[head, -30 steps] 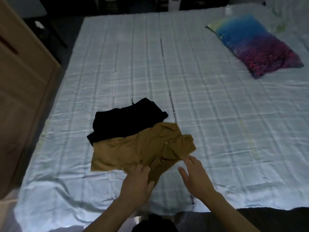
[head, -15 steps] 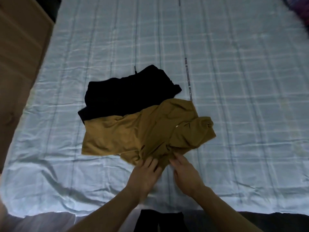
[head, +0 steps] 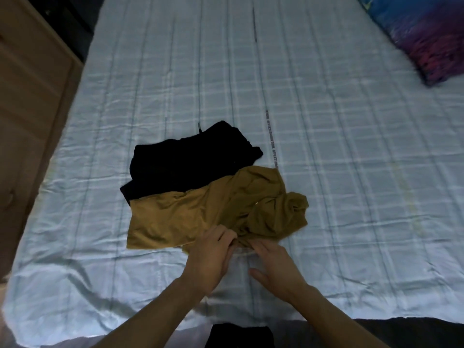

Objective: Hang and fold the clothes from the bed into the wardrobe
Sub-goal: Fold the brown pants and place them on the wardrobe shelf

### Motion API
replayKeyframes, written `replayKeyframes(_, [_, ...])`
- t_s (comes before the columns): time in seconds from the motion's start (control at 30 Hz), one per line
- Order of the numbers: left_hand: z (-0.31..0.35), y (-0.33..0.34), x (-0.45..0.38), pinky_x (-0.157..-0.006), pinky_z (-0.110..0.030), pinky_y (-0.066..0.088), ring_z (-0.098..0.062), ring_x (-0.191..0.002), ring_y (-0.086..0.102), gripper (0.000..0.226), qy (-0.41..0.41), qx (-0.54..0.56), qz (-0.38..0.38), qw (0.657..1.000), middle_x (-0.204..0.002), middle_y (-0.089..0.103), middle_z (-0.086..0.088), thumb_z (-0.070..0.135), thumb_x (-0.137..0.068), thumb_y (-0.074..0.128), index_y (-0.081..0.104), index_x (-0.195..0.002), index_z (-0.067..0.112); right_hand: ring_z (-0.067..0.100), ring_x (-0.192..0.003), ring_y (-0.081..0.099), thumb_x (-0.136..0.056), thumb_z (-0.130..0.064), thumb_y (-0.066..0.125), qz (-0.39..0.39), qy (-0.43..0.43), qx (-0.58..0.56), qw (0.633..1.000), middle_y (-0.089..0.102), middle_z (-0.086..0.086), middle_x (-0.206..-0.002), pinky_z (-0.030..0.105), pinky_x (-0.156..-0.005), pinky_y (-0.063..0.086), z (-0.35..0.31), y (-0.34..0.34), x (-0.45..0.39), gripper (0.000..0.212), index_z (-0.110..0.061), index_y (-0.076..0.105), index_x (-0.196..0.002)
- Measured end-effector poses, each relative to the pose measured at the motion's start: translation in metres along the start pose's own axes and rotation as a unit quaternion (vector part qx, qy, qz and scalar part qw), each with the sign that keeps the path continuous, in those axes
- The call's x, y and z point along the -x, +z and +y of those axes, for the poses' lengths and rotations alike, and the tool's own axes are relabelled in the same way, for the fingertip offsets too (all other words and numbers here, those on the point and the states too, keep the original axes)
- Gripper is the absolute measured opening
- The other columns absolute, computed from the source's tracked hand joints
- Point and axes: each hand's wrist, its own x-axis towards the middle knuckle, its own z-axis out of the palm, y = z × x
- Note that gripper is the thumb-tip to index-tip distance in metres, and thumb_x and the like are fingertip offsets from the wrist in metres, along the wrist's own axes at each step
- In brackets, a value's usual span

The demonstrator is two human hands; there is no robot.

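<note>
Mustard garment (head: 216, 212): lay crumpled on the near half of the bed, flat and smooth at its left end, bunched into soft folds at its right; a small pale fleck showed near the folds.
Black garment (head: 190, 162): lay just behind the mustard one, its near edge tucked under it; matte, rumpled, a short dark tab poking out at its far edge.
Left hand (head: 211, 257): fingers curled, pinching the near hem of the mustard garment.
Right hand (head: 276, 267): beside the left, fingers stretched forward with tips at the same hem, thumb spread wide; whether it gripped the cloth could not be told.
Bed sheet (head: 326, 146): pale blue, faint check pattern, slightly shiny, creased, with a printed line of small lettering running away from the garments.
Pillow (head: 421, 31): far right, blue fading to purple and red, well apart from the clothes.
Wooden furniture (head: 32, 96): light wood, along the bed's left edge.
</note>
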Motion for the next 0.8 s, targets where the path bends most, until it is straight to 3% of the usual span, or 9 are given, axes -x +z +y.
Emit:
replayKeyframes(0.17, [0.012,-0.060,-0.001,-0.075,-0.026,0.044,-0.016,-0.082,0.056,0.009,-0.018,0.026,0.077,0.997,-0.094,0.064,-0.002,0.011,-0.092,0.063,0.067,-0.100,0.012,0.023,-0.104,0.060,-0.086,-0.024,0.068,0.116,-0.001,-0.015,0.993,0.065,0.005,-0.114,0.031,-0.088,0.047,-0.032,-0.041,-0.001,0.040,-0.014,0.063,-0.124])
replayKeyframes(0.3, [0.024,-0.110,-0.007,-0.072,-0.027,0.045,-0.014,-0.080,0.054,0.006,-0.054,0.049,0.153,0.986,-0.090,0.059,0.002,0.008,-0.093,0.064,0.064,-0.097,0.012,0.014,-0.102,0.057,-0.087,-0.036,0.064,0.088,0.036,0.008,0.995,0.060,-0.004,-0.110,0.026,-0.084,0.045,-0.052,-0.069,0.002,0.032,-0.021,0.062,-0.115])
replayKeyframes(0.4, [0.037,-0.154,-0.013,-0.076,-0.032,0.047,-0.013,-0.082,0.055,0.007,-0.050,0.082,0.197,0.976,-0.090,0.057,0.005,0.010,-0.095,0.061,0.061,-0.096,0.017,0.013,-0.112,0.055,-0.084,-0.041,0.067,0.072,0.045,-0.025,0.996,0.060,-0.007,-0.122,0.028,-0.092,0.047,-0.075,-0.078,0.007,0.045,-0.024,0.058,-0.125])
replayKeyframes(0.47, [0.046,-0.187,-0.017,-0.076,-0.029,0.046,-0.007,-0.082,0.054,0.009,-0.043,0.107,0.230,0.966,-0.088,0.056,0.011,0.014,-0.096,0.059,0.059,-0.094,0.022,0.011,-0.107,0.058,-0.080,-0.049,0.068,0.079,0.052,-0.059,0.994,0.061,-0.010,-0.117,0.026,-0.088,0.049,-0.098,-0.084,0.008,0.052,-0.029,0.056,-0.126])
replayKeyframes(0.6, [0.066,-0.253,-0.019,-0.069,-0.026,0.047,-0.006,-0.078,0.057,0.007,-0.003,0.129,0.277,0.952,-0.084,0.058,0.009,0.014,-0.096,0.060,0.059,-0.091,0.019,0.003,-0.090,0.060,-0.072,-0.064,0.066,0.144,0.030,-0.126,0.981,0.057,-0.024,-0.094,0.011,-0.069,0.041,-0.150,-0.101,0.007,0.056,-0.033,0.059,-0.118])
replayKeyframes(0.73, [0.086,-0.308,-0.018,-0.068,-0.028,0.048,-0.007,-0.076,0.058,0.008,0.047,0.134,0.311,0.940,-0.080,0.060,0.008,0.011,-0.094,0.062,0.060,-0.089,0.017,0.001,-0.095,0.060,-0.064,-0.067,0.067,0.214,0.022,-0.156,0.964,0.062,-0.019,-0.104,0.022,-0.080,0.052,-0.193,-0.123,0.005,0.063,-0.037,0.057,-0.118])
replayKeyframes(0.8, [0.095,-0.330,-0.018,-0.067,-0.027,0.047,-0.008,-0.075,0.058,0.009,0.066,0.136,0.335,0.930,-0.078,0.060,0.008,0.012,-0.094,0.062,0.060,-0.087,0.017,-0.009,-0.092,0.055,-0.060,-0.066,0.071,0.236,0.011,-0.155,0.959,0.057,-0.026,-0.105,0.014,-0.073,0.047,-0.210,-0.135,0.007,0.062,-0.046,0.049,-0.115])
